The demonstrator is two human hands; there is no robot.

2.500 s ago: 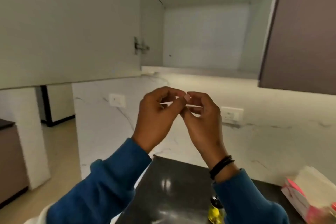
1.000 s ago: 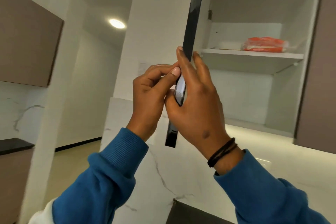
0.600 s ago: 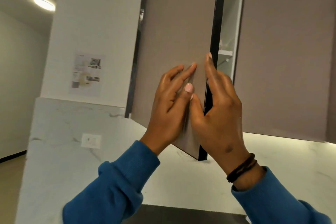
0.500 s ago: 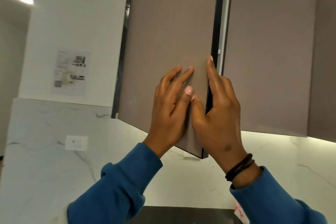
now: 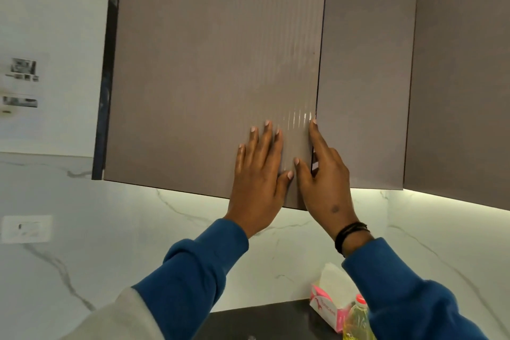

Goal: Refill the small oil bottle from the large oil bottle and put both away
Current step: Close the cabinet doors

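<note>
Head view. Item: cabinet door (image 5: pixel 215 69), taupe, ribbed, almost flush with its neighbour. Left hand (image 5: pixel 258 174): flat on the door face, fingers (image 5: pixel 267 132) spread, gripping nothing. Right hand (image 5: pixel 324 174): open, fingers along the door's free edge, thumb on the face. Oil bottle (image 5: pixel 357 320), red cap, yellow oil: on the dark bench (image 5: pixel 248 323) beside a pink tissue box (image 5: pixel 328 301), partly hidden by the right sleeve; large or small, cannot tell. Advice: press evenly near the free edge and clear the right fingertips from the seam before it shuts.
</note>
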